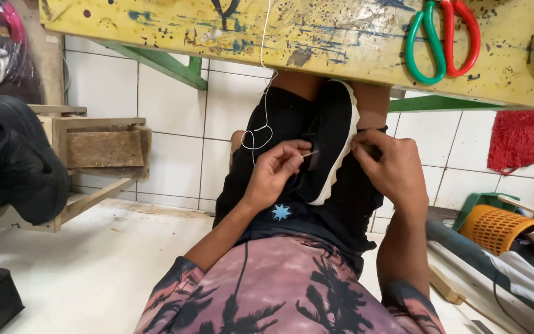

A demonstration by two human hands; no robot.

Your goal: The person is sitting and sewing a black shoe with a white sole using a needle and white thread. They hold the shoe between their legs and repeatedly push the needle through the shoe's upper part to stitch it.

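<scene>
Forearms are converging on a black shoe (332, 133) braced on the lap. Left hand (276, 170) is pinching a needle (309, 154) at the white sole edge; right hand (387, 167) is gripping the shoe. White thread (264, 80) is trailing upward. Stitching appears under way; pulling the needle through looks due next.

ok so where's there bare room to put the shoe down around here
Bare white floor lies between the wooden stool and the person's lap. The yellow workbench is bare left of the scissors. Right of the lap is crowded: orange basket, planks, pipe. Both hands hold the black shoe.
</scene>
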